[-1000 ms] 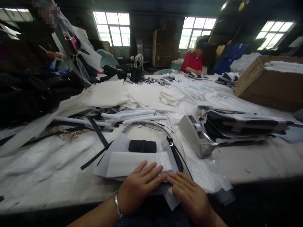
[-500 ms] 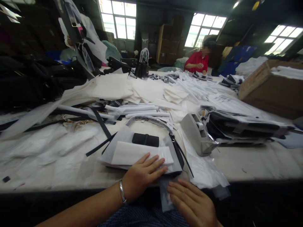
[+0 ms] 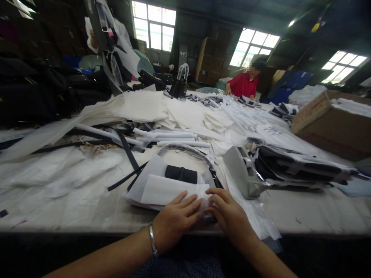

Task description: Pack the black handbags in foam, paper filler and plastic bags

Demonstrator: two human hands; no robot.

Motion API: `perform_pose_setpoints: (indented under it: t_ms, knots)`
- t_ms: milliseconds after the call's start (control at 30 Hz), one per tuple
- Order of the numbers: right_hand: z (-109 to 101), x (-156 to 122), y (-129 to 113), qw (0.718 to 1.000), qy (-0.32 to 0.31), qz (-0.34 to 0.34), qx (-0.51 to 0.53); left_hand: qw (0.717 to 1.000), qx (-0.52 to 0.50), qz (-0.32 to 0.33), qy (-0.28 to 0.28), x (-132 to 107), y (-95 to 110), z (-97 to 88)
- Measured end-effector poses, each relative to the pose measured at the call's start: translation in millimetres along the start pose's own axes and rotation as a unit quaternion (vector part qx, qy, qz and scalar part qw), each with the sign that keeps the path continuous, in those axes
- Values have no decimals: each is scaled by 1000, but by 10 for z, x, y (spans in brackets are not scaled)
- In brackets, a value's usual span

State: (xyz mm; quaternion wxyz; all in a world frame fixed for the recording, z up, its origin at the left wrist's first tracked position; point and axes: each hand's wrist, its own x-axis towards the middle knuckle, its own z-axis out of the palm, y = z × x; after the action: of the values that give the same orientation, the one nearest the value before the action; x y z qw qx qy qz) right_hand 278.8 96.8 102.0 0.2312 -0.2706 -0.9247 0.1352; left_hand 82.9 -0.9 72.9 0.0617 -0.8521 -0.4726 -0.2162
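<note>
A flat black bag lies at the table's near edge under white wrapping paper (image 3: 165,190), with its black clasp (image 3: 181,174) showing and its wrapped handle (image 3: 185,148) arching behind. My left hand (image 3: 174,221), a bracelet on its wrist, lies flat on the paper's near edge with fingers stretched out. My right hand (image 3: 228,214) rests beside it, its fingers curled down on the paper's right corner. The two hands touch at the fingertips.
A grey tape dispenser (image 3: 242,173) stands just right of the bag. Black wrapped bags (image 3: 295,168) pile beyond it, and a cardboard box (image 3: 327,123) sits far right. White paper sheets, rolls and black straps (image 3: 127,154) litter the table. A person in red (image 3: 245,83) works at the far end.
My right hand has come up from the table's edge onto the paper's right corner, next to my left hand. The view has tilted upward slightly.
</note>
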Motion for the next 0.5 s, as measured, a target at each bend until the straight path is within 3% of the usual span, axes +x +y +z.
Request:
perform_pose_setpoints:
  t_ms: [233, 367, 500]
  knots:
    - [34, 92, 82, 993, -99, 65, 24, 999, -5, -19, 34, -12, 20, 12]
    - [37, 106, 96, 987, -119, 104, 42, 997, 2, 5, 77, -44, -11, 50]
    - [41, 128, 113, 982, -115, 129, 73, 996, -6, 11, 83, -47, -32, 27]
